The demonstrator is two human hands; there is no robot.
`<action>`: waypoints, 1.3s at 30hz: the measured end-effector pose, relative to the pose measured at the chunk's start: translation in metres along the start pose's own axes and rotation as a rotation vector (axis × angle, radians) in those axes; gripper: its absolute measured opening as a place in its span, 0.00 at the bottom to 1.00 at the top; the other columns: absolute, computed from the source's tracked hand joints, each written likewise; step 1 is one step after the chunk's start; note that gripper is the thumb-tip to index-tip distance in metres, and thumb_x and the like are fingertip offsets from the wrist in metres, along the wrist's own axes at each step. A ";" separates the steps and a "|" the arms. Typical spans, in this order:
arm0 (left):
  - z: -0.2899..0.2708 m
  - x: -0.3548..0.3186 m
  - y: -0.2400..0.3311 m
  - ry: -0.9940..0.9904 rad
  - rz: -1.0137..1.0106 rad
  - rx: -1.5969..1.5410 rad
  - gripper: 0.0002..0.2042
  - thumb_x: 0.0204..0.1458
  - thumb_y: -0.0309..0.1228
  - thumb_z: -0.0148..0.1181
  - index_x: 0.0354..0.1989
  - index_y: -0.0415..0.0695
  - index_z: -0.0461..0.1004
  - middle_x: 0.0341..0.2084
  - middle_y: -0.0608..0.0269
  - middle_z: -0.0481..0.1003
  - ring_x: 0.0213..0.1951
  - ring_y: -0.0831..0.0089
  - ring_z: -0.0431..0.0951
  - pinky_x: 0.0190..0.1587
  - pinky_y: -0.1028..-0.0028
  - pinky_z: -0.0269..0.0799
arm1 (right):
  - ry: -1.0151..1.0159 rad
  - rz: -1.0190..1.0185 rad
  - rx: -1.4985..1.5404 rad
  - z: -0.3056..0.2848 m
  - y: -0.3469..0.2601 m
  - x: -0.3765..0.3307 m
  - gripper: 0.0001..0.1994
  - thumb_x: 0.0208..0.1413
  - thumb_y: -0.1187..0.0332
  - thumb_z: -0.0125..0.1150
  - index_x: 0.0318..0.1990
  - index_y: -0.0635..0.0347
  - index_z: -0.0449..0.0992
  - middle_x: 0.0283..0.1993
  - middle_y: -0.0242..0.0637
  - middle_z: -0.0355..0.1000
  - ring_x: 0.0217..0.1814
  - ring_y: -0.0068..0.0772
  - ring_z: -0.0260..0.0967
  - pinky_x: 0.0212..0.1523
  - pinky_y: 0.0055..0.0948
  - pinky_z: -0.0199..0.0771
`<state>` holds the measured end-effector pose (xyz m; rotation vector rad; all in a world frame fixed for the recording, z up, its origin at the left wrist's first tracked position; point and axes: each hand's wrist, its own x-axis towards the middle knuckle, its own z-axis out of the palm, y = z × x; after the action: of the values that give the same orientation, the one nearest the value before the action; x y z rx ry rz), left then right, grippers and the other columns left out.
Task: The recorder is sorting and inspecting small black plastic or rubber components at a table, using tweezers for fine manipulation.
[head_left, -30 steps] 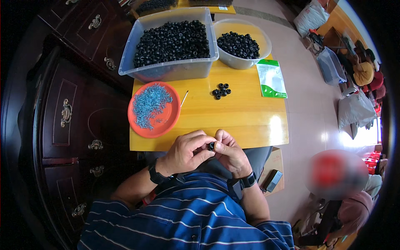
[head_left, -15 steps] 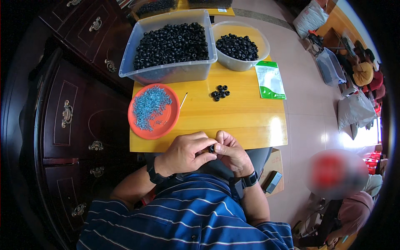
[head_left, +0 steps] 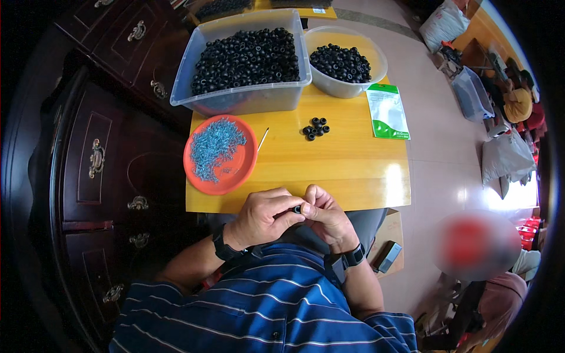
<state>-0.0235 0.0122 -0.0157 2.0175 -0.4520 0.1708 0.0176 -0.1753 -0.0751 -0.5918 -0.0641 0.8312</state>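
Just past the table's near edge, my left hand [head_left: 265, 216] pinches a small round black plastic piece [head_left: 297, 209] between thumb and fingertips. My right hand [head_left: 327, 219] meets it there, thumb and curled finger closed on the same piece, most of which the fingers hide. Beyond my left hand lies an orange-red plate [head_left: 238, 179] strewn with small silvery-blue metal parts [head_left: 215, 147], too small to name surely. Farther out on the tabletop, several hollow black pieces [head_left: 316, 128] of similar look sit in a loose cluster.
A large clear bin [head_left: 253, 100] and a round tub [head_left: 338, 88], both holding black pieces, stand at the table's [head_left: 329, 176] far side. A green-and-white packet [head_left: 387, 112] lies right; a thin white stick [head_left: 263, 139] is beside the plate. Dark cabinets [head_left: 112, 159] flank the left. Other people sit at right.
The whole view has shifted slightly. Both hands keep their hold on the black piece, which appears turned a little between the fingers.
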 end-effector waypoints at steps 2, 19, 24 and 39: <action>0.000 -0.003 -0.001 0.023 -0.030 0.010 0.12 0.50 0.27 0.73 0.42 0.38 0.81 0.27 0.58 0.77 0.28 0.64 0.79 0.31 0.70 0.73 | 0.013 0.001 -0.008 0.001 0.000 0.001 0.12 0.59 0.70 0.72 0.34 0.53 0.70 0.32 0.26 0.74 0.35 0.18 0.71 0.38 0.19 0.69; 0.001 -0.006 -0.005 0.049 -0.011 -0.072 0.14 0.51 0.30 0.74 0.43 0.37 0.82 0.25 0.61 0.75 0.26 0.72 0.75 0.30 0.74 0.70 | -0.048 -0.052 0.000 0.007 0.000 0.001 0.11 0.60 0.72 0.70 0.34 0.53 0.70 0.33 0.25 0.74 0.36 0.16 0.69 0.38 0.19 0.67; 0.001 -0.006 -0.006 0.050 0.007 -0.055 0.13 0.52 0.30 0.74 0.43 0.37 0.82 0.25 0.61 0.75 0.26 0.72 0.75 0.30 0.74 0.70 | -0.029 -0.041 -0.021 0.011 -0.004 0.000 0.11 0.60 0.74 0.69 0.34 0.53 0.70 0.33 0.23 0.73 0.35 0.14 0.68 0.37 0.17 0.66; -0.003 0.001 -0.009 -0.038 -0.070 -0.038 0.16 0.48 0.29 0.76 0.45 0.39 0.83 0.24 0.63 0.74 0.25 0.73 0.74 0.29 0.73 0.68 | -0.003 -0.021 -0.075 -0.002 -0.006 0.001 0.12 0.59 0.73 0.71 0.33 0.52 0.70 0.31 0.21 0.72 0.33 0.13 0.67 0.35 0.16 0.65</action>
<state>-0.0192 0.0183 -0.0219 1.9986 -0.4050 0.0805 0.0231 -0.1783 -0.0744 -0.6593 -0.1040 0.8120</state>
